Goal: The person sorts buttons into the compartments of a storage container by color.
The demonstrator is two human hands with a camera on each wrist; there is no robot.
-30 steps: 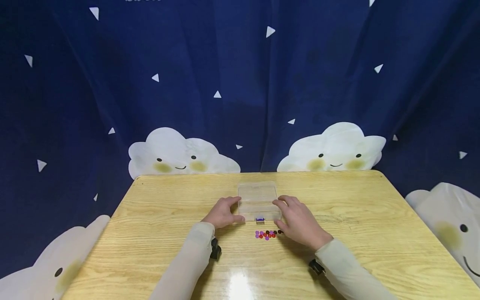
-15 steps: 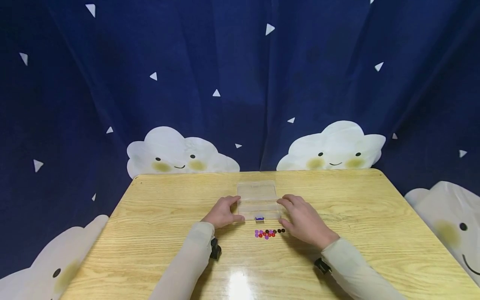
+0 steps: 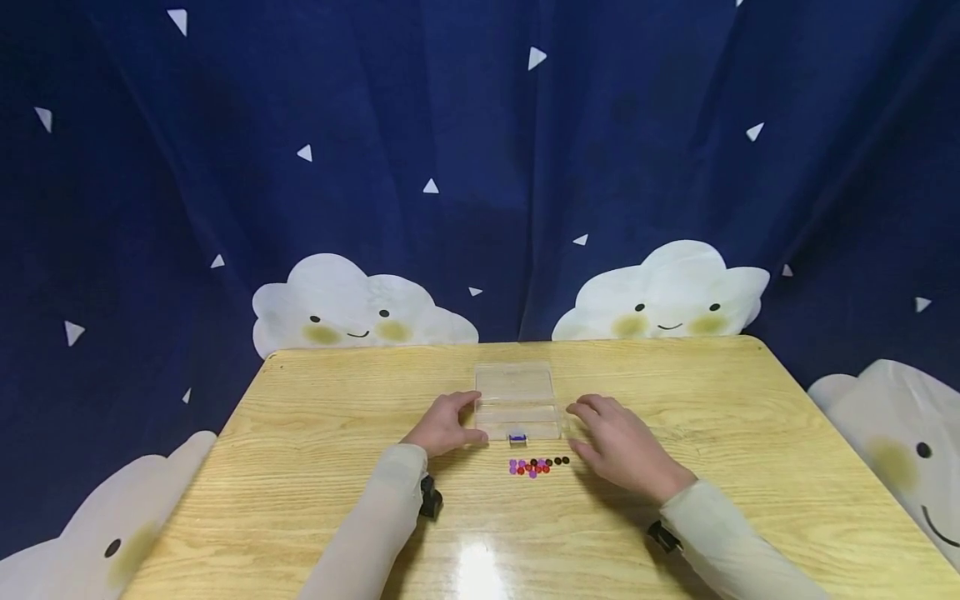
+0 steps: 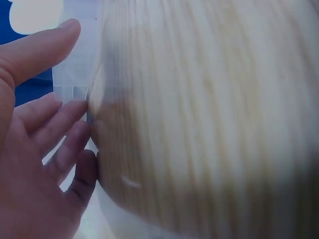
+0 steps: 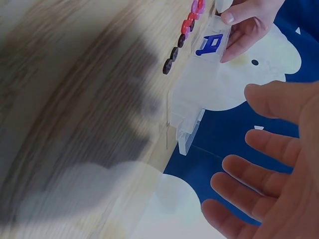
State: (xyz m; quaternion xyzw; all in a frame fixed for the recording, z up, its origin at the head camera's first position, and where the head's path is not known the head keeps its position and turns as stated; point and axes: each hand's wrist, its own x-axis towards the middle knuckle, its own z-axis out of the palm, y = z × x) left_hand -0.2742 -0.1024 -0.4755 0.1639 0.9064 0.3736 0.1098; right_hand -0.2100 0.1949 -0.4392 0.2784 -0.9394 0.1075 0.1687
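A clear plastic box [image 3: 516, 414] with a blue latch piece [image 3: 518, 438] at its front edge lies on the wooden table, its transparent lid [image 3: 513, 383] tipped back. My left hand [image 3: 444, 425] holds the box's left end, thumb at the front corner and fingers along the side and back. To the right of the box, my right hand [image 3: 626, 446] is apart from it, fingers spread and holding nothing. In the right wrist view the box's right end [image 5: 187, 129] shows beyond the fingertips. Small round purple, red and black beads [image 3: 533, 467] lie in front of the box.
The light wooden table [image 3: 337, 517] reaches back to a dark blue curtain [image 3: 480, 167] printed with white clouds and triangles. A black strap device [image 3: 431, 498] sits at the left wrist, and a similar one [image 3: 664, 536] at the right.
My right hand has let go of the box's right side and moved off to the right. My left hand stays at the left end; the box and beads keep their places.
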